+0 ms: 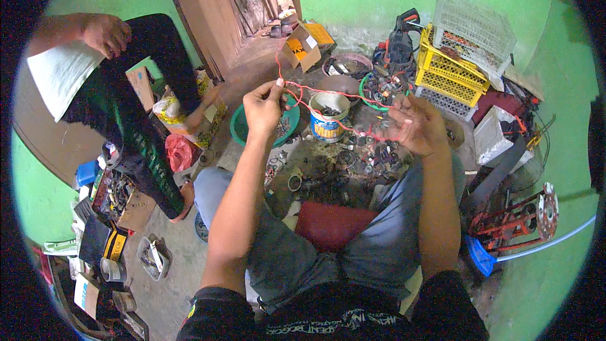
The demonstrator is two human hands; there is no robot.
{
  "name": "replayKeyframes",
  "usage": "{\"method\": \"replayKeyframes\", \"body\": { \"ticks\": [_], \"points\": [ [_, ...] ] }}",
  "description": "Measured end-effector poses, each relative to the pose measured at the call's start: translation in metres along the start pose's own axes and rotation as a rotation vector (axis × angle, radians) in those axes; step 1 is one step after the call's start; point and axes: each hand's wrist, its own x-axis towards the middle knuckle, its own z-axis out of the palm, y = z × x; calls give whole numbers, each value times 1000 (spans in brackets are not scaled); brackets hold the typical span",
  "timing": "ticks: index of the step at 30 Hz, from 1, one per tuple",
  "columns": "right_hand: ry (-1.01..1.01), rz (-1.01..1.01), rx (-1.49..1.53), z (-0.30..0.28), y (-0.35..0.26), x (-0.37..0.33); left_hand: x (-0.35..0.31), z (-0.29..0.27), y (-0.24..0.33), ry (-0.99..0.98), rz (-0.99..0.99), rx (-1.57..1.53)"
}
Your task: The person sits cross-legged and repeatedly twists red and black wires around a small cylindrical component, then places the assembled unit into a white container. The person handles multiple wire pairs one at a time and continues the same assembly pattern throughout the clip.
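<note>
A thin red wire point(319, 91) stretches in two strands between my hands, in front of my chest. My left hand point(262, 108) is closed, with thumb and forefinger pinching the wire; a loose end sticks up above it. My right hand point(418, 125) has its fingers curled at the other end of the strands. Beneath the wire stands a white bucket point(328, 129) with a printed blue band and dark bits inside. A teal basin point(238, 129) with small parts sits beyond my left forearm. Small scattered parts point(363, 159) lie on the floor between my knees.
Another person point(120, 107) stands at the left, one hand near a yellow-white plastic bag point(167, 110). Yellow crates point(451, 76) are stacked at the back right, near an open cardboard box point(301, 50). A red metal frame point(514, 221) stands at the right; a clear tray point(153, 257) lies lower left.
</note>
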Motion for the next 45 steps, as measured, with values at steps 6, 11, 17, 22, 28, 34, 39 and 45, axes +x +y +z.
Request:
{"method": "replayKeyframes", "body": {
  "ticks": [6, 11, 17, 22, 28, 34, 39, 45],
  "points": [
    [-154, 115, -222, 11, -9, -7, 13, -28, -8, 204, 58, -16],
    [-125, 17, -154, 17, -13, -12, 22, -56, -1, 341, 67, -117],
    [142, -133, -79, 7, -18, -15, 28, -80, -2, 466, 83, -176],
    [592, -241, -1132, 23, -17, -12, 29, -104, -7, 382, 24, -321],
    [682, -641, -1591, -57, 18, 15, 7, -69, -13, 144, -5, -160],
    [527, -479, -1516, 21, 64, 38, -28, -29, -17, -257, -90, -182],
    [258, -489, -1316, 26, 92, 54, -45, -1, -16, -476, -157, -217],
    [247, -460, -1437, 47, 91, 50, -44, -2, -14, -548, -75, -89]
  ]
}}
